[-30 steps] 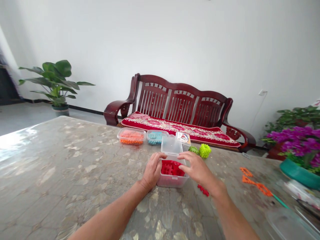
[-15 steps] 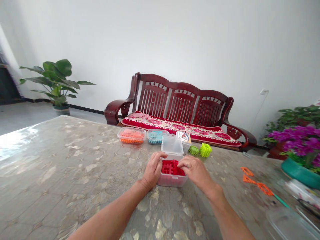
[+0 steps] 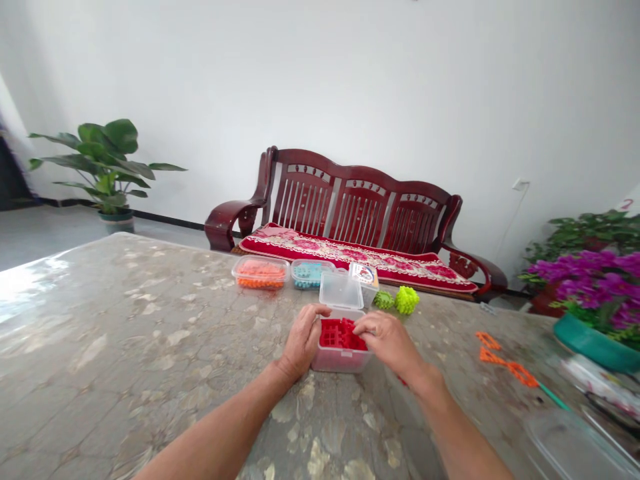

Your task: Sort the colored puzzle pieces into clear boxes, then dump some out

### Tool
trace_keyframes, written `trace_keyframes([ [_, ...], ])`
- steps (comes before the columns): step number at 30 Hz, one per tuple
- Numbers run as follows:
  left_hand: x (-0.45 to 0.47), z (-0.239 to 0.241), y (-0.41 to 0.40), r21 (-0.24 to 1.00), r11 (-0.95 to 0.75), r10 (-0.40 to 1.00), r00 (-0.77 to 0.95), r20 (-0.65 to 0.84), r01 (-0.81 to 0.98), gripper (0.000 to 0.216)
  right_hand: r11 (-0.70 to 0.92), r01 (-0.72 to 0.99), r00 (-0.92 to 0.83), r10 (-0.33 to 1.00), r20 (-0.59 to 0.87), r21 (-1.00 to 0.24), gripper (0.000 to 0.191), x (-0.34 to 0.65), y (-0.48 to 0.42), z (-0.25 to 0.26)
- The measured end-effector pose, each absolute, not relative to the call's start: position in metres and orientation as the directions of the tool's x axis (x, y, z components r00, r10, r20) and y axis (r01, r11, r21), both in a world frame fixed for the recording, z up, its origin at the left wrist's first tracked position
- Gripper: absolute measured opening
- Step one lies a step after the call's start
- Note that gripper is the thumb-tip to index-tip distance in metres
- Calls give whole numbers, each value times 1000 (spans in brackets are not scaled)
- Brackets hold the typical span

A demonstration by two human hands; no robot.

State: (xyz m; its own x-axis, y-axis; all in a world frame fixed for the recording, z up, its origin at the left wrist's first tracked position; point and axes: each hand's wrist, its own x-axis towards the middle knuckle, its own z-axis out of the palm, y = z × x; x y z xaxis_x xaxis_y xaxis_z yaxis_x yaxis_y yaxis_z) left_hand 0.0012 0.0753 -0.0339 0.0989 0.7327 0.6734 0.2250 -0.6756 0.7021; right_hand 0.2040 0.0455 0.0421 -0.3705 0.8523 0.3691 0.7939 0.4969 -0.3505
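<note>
A small clear plastic box (image 3: 336, 360) with its hinged lid (image 3: 341, 291) raised stands on the marble-patterned table (image 3: 125, 333). Red grid-shaped pieces (image 3: 339, 333) fill it. My left hand (image 3: 303, 341) wraps the box's left side, fingers curled round its rim. My right hand (image 3: 387, 341) rests on the box's right rim, its fingertips pinched on the red pieces inside.
Behind the box stand a tub of orange pieces (image 3: 261, 273), a tub of blue pieces (image 3: 310, 273) and a labelled tub (image 3: 365, 277). Two green spiky balls (image 3: 406, 300) lie to the right. Orange pieces (image 3: 505, 363), a clear lid (image 3: 575, 447) and a flower pot (image 3: 595, 343) sit further right.
My right hand has dropped from above the box onto the red pieces and closed on them. The left hand has kept its hold on the box.
</note>
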Motion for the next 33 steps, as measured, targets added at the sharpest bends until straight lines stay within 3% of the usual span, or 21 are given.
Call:
trace_keyframes([
  [3,1,-34,75,704,-676,734,109,670,218,26,441,734,-216,873,438,-516,21,222,44,37],
  [5,1,-34,75,708,-673,736,108,668,214,25,354,763,-118,899,423,-541,22,238,41,32],
  [8,2,-34,76,713,-666,742,94,664,221,26,150,865,-12,960,281,-478,28,265,31,21],
  [11,2,-34,78,708,-667,740,90,667,231,26,-8,939,50,992,113,-345,51,286,19,6],
  [14,1,-32,80,698,-674,733,104,672,241,27,-55,967,61,998,14,-249,68,295,9,-6],
  [17,-1,-27,79,694,-669,740,143,658,266,26,-45,975,44,999,-6,-220,64,293,4,-13],
  [23,-5,-17,72,690,-665,746,205,634,286,28,-17,978,32,997,67,-207,47,285,7,-11],
  [27,-3,-22,73,716,-655,754,164,636,242,28,-11,952,80,974,214,-305,49,277,11,5],
  [30,0,-27,73,765,-621,783,93,615,172,28,143,902,22,927,374,-408,48,258,15,31],
  [33,2,-28,72,813,-575,818,53,573,90,28,281,866,-62,881,470,-413,46,228,21,57],
])
